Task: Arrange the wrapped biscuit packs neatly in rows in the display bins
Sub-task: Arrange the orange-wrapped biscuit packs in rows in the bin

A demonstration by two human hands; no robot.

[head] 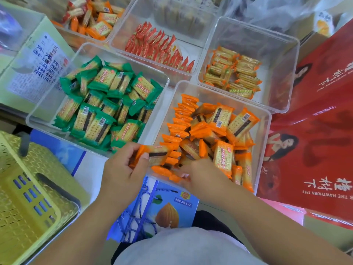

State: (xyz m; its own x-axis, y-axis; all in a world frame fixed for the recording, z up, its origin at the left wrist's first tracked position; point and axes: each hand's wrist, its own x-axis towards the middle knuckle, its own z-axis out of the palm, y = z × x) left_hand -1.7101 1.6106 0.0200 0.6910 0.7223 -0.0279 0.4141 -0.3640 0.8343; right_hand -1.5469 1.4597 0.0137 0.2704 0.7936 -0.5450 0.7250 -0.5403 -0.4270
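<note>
Showing at far left a yellow basket (28, 188), then a clear bin (44, 104) of jumbled green packs (107, 104). Gripping one orange pack (158, 151) in the curled left hand (124, 169) at the near-left corner of the orange-pack bin (229, 96); upright row (181, 119) along its left wall, loose pile (225, 134) beside it. Reaching into the near edge with the right hand (200, 175), blurred, grip impossible to tell. Red boxes (315, 131) at right.

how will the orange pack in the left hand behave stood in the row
Probably stiff: the orange pack juts out flat from the left hand. Likely light, since a pinch carries it. On edge it could tip unless leaned on the row.
</note>
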